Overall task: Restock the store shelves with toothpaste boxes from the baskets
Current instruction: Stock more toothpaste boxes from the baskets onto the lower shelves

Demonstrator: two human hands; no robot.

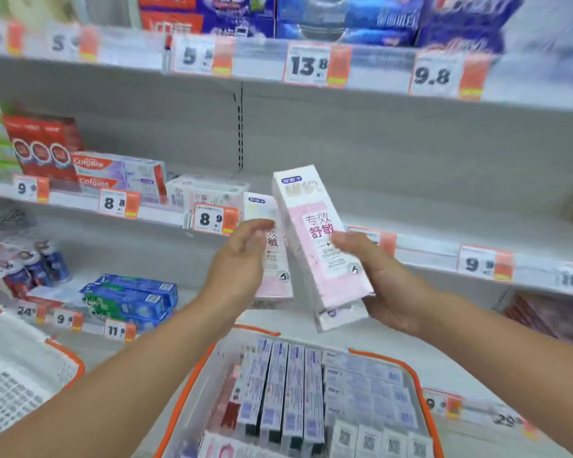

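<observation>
Store aisle, shelf rows with price tags. Below my hands, orange-rimmed basket (420,375) packed with toothpaste boxes (285,391). My left hand (239,269) curls its fingers round a pink-white box (272,249); my right hand (381,279) grips a bigger pink box (318,239), tilted, just beside it. Beyond my fingers, the middle shelf (427,249), Colgate boxes (119,173) far left.

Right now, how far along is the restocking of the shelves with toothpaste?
Done: a few matching pink-white boxes already lie on the middle shelf. In hand: the left hand and the right hand each hold one pink toothpaste box. Left: the basket below is full of boxes, and much of that shelf is bare.
</observation>
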